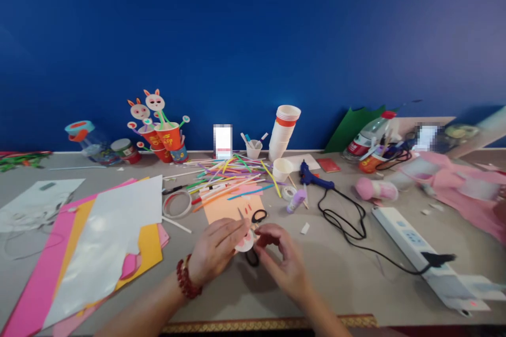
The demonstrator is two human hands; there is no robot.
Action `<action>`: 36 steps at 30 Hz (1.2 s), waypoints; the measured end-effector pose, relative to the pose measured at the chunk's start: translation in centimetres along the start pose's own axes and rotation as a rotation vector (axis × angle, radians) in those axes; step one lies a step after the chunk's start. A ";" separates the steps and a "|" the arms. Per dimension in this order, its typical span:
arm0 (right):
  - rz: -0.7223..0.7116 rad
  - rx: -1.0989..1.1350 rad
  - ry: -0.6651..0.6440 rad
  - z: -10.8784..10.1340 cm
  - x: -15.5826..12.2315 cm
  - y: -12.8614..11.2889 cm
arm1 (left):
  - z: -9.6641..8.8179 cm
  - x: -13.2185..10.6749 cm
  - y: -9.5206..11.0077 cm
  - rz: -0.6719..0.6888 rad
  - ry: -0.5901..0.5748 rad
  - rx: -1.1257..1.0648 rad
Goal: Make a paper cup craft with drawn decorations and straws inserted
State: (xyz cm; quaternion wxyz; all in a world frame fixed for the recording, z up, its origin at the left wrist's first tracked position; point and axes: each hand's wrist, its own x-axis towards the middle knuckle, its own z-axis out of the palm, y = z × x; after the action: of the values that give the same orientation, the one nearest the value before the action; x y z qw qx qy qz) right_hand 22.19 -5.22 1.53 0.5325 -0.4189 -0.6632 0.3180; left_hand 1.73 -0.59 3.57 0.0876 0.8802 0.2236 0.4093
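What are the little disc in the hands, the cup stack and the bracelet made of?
Disc: looks like thin paper or foam sheet, matte white with pink, pinched by the left hand. Cup stack: likely paper, matte white, rolled rims, one orange band. Bracelet: shiny dark red beads; wood, stone or plastic, cannot tell.

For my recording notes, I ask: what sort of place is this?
Probably a craft worktable, perhaps in a classroom. Coloured paper sheets, a heap of coloured straws and a glue gun lie on it. The left hand pinches a small paper disc.
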 end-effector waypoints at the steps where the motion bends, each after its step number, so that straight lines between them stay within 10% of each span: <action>1: -0.056 -0.025 0.001 0.2 -0.1 -0.3 | 0.0 0.1 0.1 -0.010 0.011 0.000; 11: -0.248 -0.188 0.044 0.3 1.3 -1.4 | 0.6 -0.5 -0.3 -0.030 0.030 -0.232; 22: -0.081 -0.129 -0.001 0.7 2.2 -2.3 | 1.8 -0.2 0.7 -0.686 0.013 -0.694; 29: 0.126 -0.218 0.699 -5.1 1.8 2.3 | 2.1 -0.1 0.2 -0.838 0.048 -0.884; 36: 0.307 -0.612 0.210 -8.8 3.1 7.6 | 1.8 -0.1 -0.4 -0.612 -0.092 -0.646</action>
State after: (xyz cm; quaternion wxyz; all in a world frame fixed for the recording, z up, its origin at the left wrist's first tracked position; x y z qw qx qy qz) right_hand 32.13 0.72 -1.69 0.3938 -0.6842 -0.5986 0.1362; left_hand 2.90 -0.28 2.21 0.4849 0.7184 0.3303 0.3737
